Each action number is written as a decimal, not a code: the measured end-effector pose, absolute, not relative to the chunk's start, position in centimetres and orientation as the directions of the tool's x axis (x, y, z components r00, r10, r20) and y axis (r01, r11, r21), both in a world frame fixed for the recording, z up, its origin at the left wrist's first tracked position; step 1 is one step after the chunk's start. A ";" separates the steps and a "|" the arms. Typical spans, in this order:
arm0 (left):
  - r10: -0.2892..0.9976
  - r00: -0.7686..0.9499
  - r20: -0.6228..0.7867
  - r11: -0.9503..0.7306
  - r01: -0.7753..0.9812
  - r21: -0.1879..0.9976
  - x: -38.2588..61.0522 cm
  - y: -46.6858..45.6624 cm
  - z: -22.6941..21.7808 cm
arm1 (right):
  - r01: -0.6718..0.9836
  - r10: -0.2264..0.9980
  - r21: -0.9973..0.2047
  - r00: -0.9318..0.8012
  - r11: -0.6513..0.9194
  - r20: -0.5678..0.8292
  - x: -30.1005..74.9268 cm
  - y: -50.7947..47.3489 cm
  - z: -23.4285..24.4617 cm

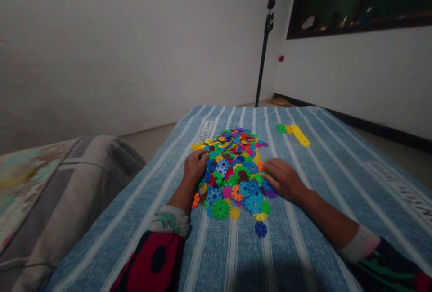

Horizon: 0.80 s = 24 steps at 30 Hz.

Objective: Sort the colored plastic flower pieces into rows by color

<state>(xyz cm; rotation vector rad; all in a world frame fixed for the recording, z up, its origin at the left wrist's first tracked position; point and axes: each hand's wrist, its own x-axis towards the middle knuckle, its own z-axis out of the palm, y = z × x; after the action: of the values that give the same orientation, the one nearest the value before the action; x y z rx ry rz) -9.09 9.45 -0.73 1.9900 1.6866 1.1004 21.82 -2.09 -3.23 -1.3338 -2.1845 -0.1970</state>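
A heap of flat, notched plastic discs [232,166] in many colours lies on a blue cloth with white stripes [324,170]. My left hand [195,166] rests on the heap's left edge, fingers curled down among the pieces. On the heap's right edge lies my right hand [282,177], its fingers bent and touching the discs. What either hand grips, if anything, is hidden. A joined row of yellow discs with one green disc [293,132] lies apart at the far right. One blue disc [260,229] sits alone near me.
A folded grey blanket and patterned bedding [67,193] lie to the left of the cloth. A light panel on a black stand [266,35] rises behind the far edge. White walls enclose the room, with a dark framed shelf [357,8] high on the right.
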 end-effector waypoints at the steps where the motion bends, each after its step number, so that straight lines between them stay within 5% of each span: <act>1: 0.936 0.014 0.351 -0.261 0.697 0.667 -9.1 9.4 -0.7 | 0.829 0.735 -0.153 -0.372 0.538 0.567 21.0 -2.4 -3.2; 9: 0.941 0.007 0.338 -0.248 0.694 0.676 -8.9 9.3 -0.7 | 0.733 0.640 -0.122 -0.485 0.669 0.597 17.9 -4.0 -3.4; 24: 0.944 0.001 0.329 -0.237 0.696 0.678 -8.9 9.3 -0.9 | 0.761 0.621 -0.111 -0.426 0.639 0.657 18.7 -3.4 -3.6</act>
<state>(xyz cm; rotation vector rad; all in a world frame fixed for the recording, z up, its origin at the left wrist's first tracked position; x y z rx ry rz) -8.87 9.35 -0.92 1.9627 1.6989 1.0848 18.74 -3.41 -3.55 -1.0720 -2.1798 -0.2651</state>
